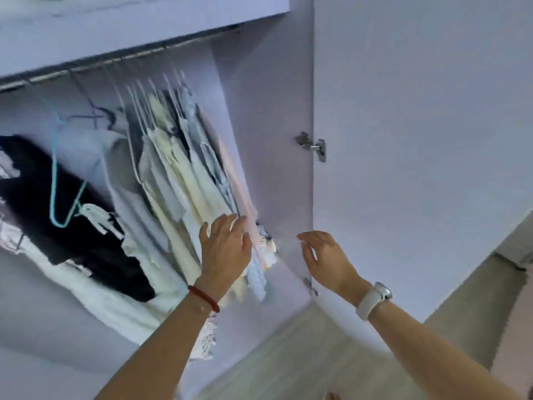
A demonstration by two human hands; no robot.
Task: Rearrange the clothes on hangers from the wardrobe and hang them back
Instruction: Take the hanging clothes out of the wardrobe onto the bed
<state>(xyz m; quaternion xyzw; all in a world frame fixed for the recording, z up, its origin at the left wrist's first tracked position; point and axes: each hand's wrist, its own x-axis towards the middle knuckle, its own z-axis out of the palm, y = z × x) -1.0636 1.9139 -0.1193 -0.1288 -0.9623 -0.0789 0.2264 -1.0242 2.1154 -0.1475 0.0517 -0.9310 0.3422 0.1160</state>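
Reaching up into the open wardrobe (259, 111), the left hand (225, 249) lay flat against the packed bunch of pale clothes (178, 174), its fingers straight and a little apart, holding nothing. A red cord bracelet (204, 298) sat on that wrist. The right hand (323, 258) hung in the air at 3 o'clock from the left one, near the clothes but not touching them. Its fingers were loose, a bit bent and spread, with nothing in them. A white watch (373, 298) was on that wrist.

The pale clothes were cream, white and light blue, and they hung on thin white hangers (150, 96) from the metal rail (115, 60) at 12 o'clock. They were pushed close together toward the right side wall. A pink piece of cloth (245, 194) was the last one on that side, just by the left fingertips.

At 9 o'clock from the hands, a teal hanger (57, 180) hung with nothing on it, in front of a black garment (43, 197). A white garment (101, 295) spread out below the black one. A dark hanger (92, 114) sat higher up, near the rail.

At 3 o'clock stood the open wardrobe door (418, 140), with a silver hinge (313, 145) on its edge. Pale floor (302, 356) showed at 6 o'clock
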